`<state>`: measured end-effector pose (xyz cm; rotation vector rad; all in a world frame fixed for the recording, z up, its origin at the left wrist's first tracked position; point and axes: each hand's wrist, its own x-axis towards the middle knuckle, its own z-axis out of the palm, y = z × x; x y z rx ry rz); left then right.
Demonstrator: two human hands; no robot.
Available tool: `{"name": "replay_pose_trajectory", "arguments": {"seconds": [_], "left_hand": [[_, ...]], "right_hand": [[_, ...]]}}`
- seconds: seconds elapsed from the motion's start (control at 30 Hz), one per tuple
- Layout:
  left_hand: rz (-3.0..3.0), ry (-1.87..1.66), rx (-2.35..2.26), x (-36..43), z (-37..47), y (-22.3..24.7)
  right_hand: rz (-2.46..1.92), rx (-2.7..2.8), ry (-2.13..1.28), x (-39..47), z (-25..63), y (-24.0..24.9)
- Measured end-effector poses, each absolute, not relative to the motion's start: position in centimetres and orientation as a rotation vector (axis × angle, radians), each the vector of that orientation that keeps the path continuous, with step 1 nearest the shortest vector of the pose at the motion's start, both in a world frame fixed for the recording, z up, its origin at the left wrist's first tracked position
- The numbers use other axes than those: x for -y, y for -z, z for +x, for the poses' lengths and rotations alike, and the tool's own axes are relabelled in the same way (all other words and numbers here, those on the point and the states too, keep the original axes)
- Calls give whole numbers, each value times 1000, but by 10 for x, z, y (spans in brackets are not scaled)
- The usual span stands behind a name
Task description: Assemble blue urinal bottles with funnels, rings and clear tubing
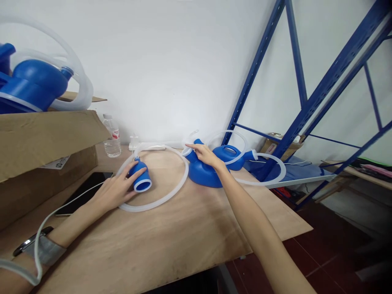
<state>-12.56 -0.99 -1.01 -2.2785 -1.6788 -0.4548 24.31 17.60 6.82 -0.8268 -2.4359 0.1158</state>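
Observation:
On the wooden table lies a small blue funnel-shaped piece [141,173] with a white-rimmed mouth, joined to a clear looped hose [165,200]. My left hand [118,188] is wrapped round its left side, fingers over the top. Right of it sits a blue bottle [203,175] with a white-topped neck. My right hand [203,154] is at that neck, index finger stretched across the white top; its other fingers are partly hidden. Behind stands a second blue bottle [229,155], with a clear hose [280,167] curling off its right side.
At the left, a cardboard box [49,134] holds more blue pieces [36,83] and coiled hose. A water bottle [112,136] stands near the wall. A dark tablet [82,194] lies by my left forearm. Blue shelving [294,134] rises at the right, beyond the table's edge.

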Motion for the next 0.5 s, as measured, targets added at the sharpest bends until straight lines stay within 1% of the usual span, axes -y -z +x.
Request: {"name": "replay_pose_trajectory", "arguments": {"seconds": [0.17, 0.27, 0.4, 0.5], "left_hand": [[-2245, 438, 1709, 9, -127, 11], [-2266, 414, 1742, 8, -128, 12], [-2246, 491, 1737, 8, -128, 14], [-2266, 561, 1694, 7, -128, 16]], "right_hand": [[-782, 2403, -63, -175, 243, -63], [-826, 2338, -36, -171, 241, -62], [-989, 2319, -25, -158, 240, -64], [-1198, 2406, 82, -144, 242, -69]]}}
